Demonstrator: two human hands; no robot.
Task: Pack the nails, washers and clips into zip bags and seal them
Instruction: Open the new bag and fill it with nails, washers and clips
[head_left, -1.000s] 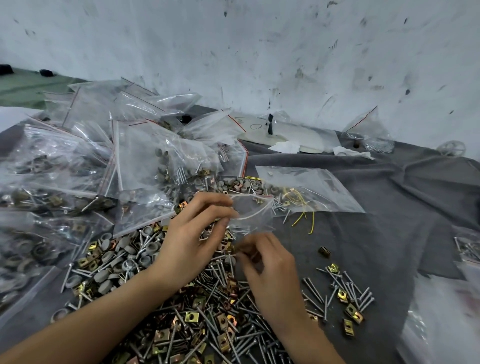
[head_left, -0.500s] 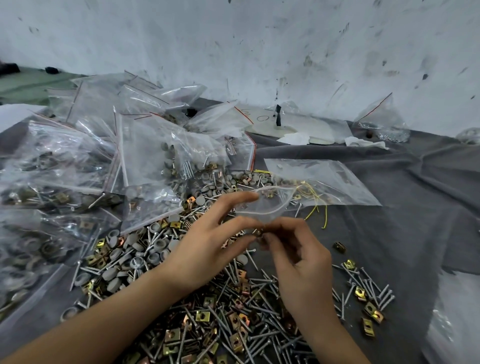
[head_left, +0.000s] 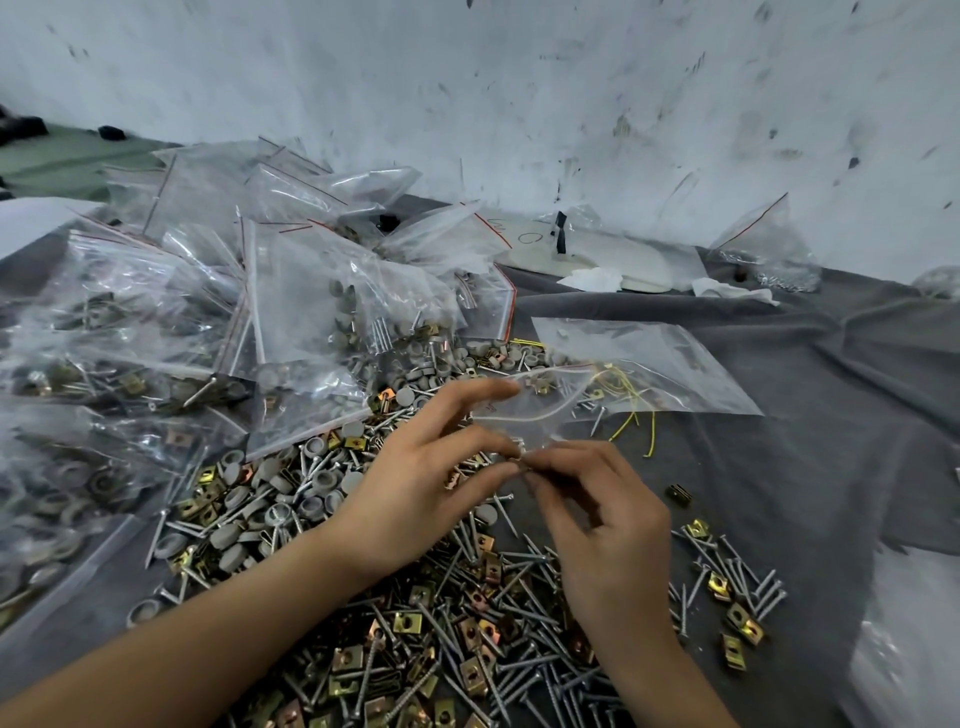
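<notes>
A small clear zip bag (head_left: 530, 410) hangs above the loose pile at mid-frame. My left hand (head_left: 415, 483) pinches its near edge with the fingertips, index finger stretched along the bag. My right hand (head_left: 597, 525) meets it at the same edge, fingers curled and pinching the bag's mouth; something small may sit between the fingertips, too blurred to name. Under both hands lies a heap of silver nails (head_left: 519, 670), brass clips (head_left: 358, 657) and grey washers (head_left: 270, 493) on the grey cloth (head_left: 805, 467).
A mound of filled zip bags (head_left: 218, 322) covers the left side. An empty flat bag (head_left: 649, 358) with yellow wire ties (head_left: 631, 415) lies behind the hands. A white board (head_left: 613, 254) and another bag (head_left: 763, 244) lie against the wall. Scattered nails and clips (head_left: 732, 597) sit at right.
Both hands have lifted slightly off the pile with the small bag. My right hand rose from the nails to meet the left fingertips at the bag's edge.
</notes>
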